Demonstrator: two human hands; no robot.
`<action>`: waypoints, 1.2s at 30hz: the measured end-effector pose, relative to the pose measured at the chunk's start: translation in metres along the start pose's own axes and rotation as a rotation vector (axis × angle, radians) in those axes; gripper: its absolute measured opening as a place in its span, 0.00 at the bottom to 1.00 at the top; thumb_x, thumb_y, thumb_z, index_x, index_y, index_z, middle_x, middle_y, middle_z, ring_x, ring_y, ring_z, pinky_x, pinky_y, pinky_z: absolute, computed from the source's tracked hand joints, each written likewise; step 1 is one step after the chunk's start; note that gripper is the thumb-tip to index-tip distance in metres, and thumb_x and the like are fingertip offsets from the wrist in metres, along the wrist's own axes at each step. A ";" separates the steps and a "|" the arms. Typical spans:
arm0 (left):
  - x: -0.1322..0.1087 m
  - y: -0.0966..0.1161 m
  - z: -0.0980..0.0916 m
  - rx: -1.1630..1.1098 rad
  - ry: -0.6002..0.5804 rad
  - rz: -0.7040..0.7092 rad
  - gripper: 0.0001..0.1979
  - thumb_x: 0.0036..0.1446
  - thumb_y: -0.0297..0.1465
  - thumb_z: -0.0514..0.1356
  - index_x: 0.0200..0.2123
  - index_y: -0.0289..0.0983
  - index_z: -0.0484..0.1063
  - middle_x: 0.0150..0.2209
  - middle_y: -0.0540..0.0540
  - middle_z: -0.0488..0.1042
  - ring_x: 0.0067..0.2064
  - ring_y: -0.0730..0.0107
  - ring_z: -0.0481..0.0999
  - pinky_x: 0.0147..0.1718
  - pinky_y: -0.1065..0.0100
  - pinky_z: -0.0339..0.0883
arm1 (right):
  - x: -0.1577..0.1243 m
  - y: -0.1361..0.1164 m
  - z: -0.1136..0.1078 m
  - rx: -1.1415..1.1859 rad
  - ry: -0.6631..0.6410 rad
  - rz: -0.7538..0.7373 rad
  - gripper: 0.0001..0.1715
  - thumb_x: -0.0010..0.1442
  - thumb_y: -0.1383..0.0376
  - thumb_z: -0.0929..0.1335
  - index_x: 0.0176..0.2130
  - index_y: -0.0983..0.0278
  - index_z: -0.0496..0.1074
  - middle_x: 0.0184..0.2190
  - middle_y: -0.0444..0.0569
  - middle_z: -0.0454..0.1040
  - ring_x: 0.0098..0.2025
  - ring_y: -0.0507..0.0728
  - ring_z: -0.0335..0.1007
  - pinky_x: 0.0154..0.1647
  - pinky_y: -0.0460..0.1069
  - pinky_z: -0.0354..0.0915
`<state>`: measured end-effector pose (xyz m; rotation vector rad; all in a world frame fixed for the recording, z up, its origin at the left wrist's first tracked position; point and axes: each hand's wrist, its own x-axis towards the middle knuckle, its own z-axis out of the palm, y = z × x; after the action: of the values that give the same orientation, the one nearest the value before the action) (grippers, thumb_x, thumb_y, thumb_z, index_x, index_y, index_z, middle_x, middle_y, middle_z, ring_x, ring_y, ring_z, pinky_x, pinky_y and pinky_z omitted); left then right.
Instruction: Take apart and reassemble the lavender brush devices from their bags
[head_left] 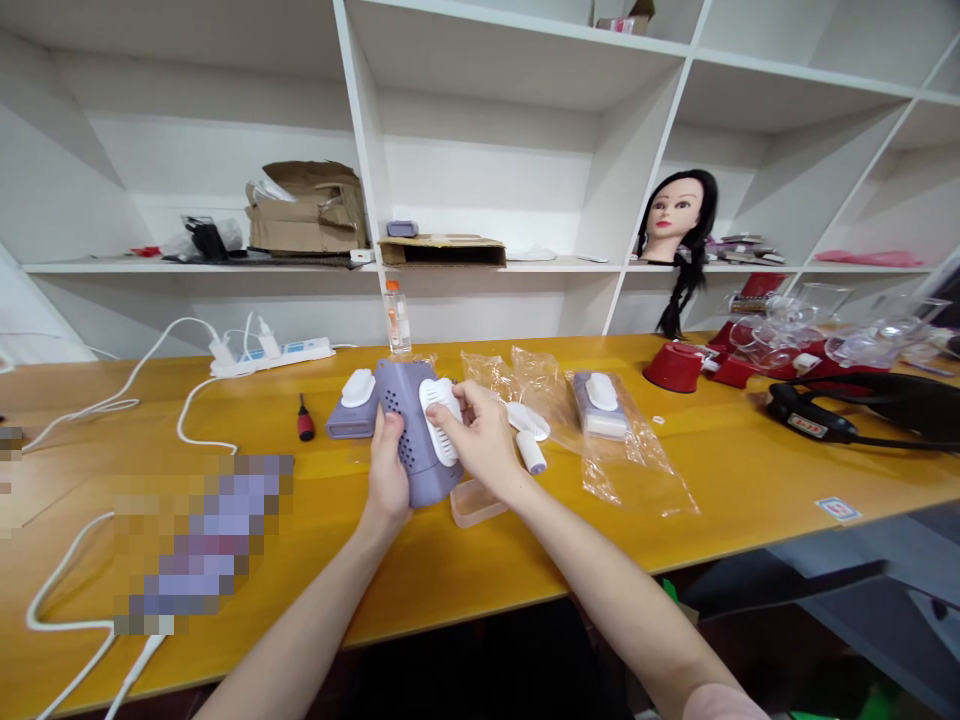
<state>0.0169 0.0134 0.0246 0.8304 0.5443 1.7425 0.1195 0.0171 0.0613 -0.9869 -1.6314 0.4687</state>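
Note:
Over the front of the table, my left hand (pixel 386 480) is wrapped round the side of a grey-purple plastic housing (pixel 431 485) with rows of small holes, held tilted up. A white oval ribbed piece (pixel 442 448) sits against its face. My right hand (pixel 480 435) pinches that piece with thumb and fingers; whether it is fixed to the housing I cannot tell. Below the hands lies a shallow translucent pinkish tray (pixel 476 505). Just right of my right hand are a white oval slotted part (pixel 529 421) and a short white cylinder (pixel 531 453).
Similar purple units with white tops lie left (pixel 354 408) and right (pixel 600 405), the latter by crumpled clear plastic bags (pixel 637 470). A red-black screwdriver (pixel 304 420), power strip (pixel 274 357), bottle (pixel 397 320), blurred phone-like object (pixel 214 540) and red-based appliances (pixel 675 367) stand around.

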 end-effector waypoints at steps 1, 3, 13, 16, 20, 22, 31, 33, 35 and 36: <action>0.000 -0.001 0.000 0.004 0.000 0.008 0.24 0.53 0.44 0.57 0.49 0.37 0.69 0.49 0.41 0.73 0.57 0.57 0.65 0.56 0.62 0.58 | -0.001 -0.002 0.001 -0.023 0.020 -0.001 0.12 0.54 0.57 0.66 0.28 0.62 0.63 0.22 0.39 0.62 0.26 0.50 0.58 0.28 0.45 0.55; 0.000 -0.003 -0.001 0.011 -0.001 0.021 0.24 0.53 0.44 0.57 0.49 0.37 0.69 0.49 0.41 0.73 0.57 0.58 0.65 0.57 0.62 0.57 | -0.002 -0.006 0.002 -0.051 0.050 0.008 0.12 0.55 0.57 0.65 0.27 0.62 0.62 0.22 0.39 0.62 0.25 0.50 0.57 0.28 0.45 0.54; -0.004 0.011 0.011 -0.057 0.160 -0.211 0.19 0.58 0.40 0.52 0.45 0.33 0.71 0.42 0.41 0.77 0.50 0.59 0.73 0.52 0.62 0.64 | -0.002 -0.009 0.001 -0.233 0.121 -0.160 0.13 0.56 0.58 0.64 0.25 0.62 0.59 0.22 0.41 0.62 0.26 0.51 0.58 0.30 0.46 0.54; -0.005 0.016 0.014 -0.091 0.167 -0.268 0.18 0.60 0.38 0.50 0.44 0.33 0.72 0.38 0.42 0.78 0.44 0.61 0.76 0.48 0.62 0.68 | 0.000 -0.011 0.002 -0.243 0.155 -0.026 0.16 0.50 0.55 0.68 0.28 0.61 0.60 0.22 0.40 0.63 0.26 0.52 0.59 0.29 0.46 0.55; -0.003 0.018 0.015 -0.103 0.184 -0.320 0.16 0.59 0.36 0.52 0.45 0.34 0.72 0.33 0.44 0.79 0.40 0.62 0.78 0.46 0.62 0.69 | 0.000 -0.013 0.002 -0.189 0.161 0.117 0.26 0.44 0.52 0.70 0.37 0.62 0.60 0.26 0.40 0.65 0.27 0.53 0.62 0.29 0.47 0.58; -0.002 0.018 0.014 -0.109 0.194 -0.309 0.15 0.58 0.35 0.53 0.45 0.35 0.71 0.32 0.45 0.79 0.40 0.62 0.78 0.46 0.62 0.69 | -0.002 -0.014 0.000 -0.208 0.101 0.139 0.28 0.45 0.51 0.69 0.41 0.62 0.59 0.29 0.43 0.67 0.30 0.54 0.65 0.31 0.48 0.59; -0.004 0.010 0.011 -0.132 0.213 -0.207 0.15 0.59 0.35 0.52 0.44 0.33 0.72 0.33 0.46 0.79 0.41 0.65 0.78 0.48 0.66 0.68 | -0.014 -0.020 0.003 -0.701 -0.166 0.073 0.23 0.64 0.52 0.54 0.46 0.67 0.60 0.29 0.53 0.75 0.29 0.61 0.70 0.29 0.49 0.55; -0.006 0.010 0.011 -0.121 0.196 -0.204 0.15 0.59 0.34 0.52 0.45 0.33 0.71 0.35 0.45 0.79 0.42 0.64 0.77 0.48 0.65 0.67 | -0.013 -0.020 0.003 -0.726 -0.178 0.058 0.23 0.64 0.53 0.53 0.47 0.66 0.60 0.29 0.53 0.75 0.29 0.61 0.71 0.28 0.49 0.54; -0.006 0.010 0.010 -0.114 0.179 -0.185 0.16 0.58 0.34 0.52 0.47 0.34 0.70 0.38 0.45 0.78 0.45 0.64 0.76 0.49 0.65 0.67 | -0.011 -0.020 0.003 -0.715 -0.184 0.044 0.23 0.64 0.53 0.53 0.48 0.66 0.60 0.30 0.53 0.75 0.30 0.61 0.71 0.28 0.49 0.54; -0.006 0.010 0.010 -0.111 0.171 -0.177 0.16 0.58 0.34 0.53 0.47 0.35 0.69 0.39 0.45 0.78 0.47 0.63 0.75 0.49 0.65 0.66 | -0.011 -0.019 0.003 -0.702 -0.181 0.043 0.23 0.64 0.53 0.53 0.48 0.66 0.60 0.31 0.53 0.76 0.31 0.61 0.71 0.29 0.49 0.54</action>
<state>0.0187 0.0039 0.0365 0.5418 0.6098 1.6727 0.1106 -0.0023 0.0681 -1.5274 -1.9922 -0.0069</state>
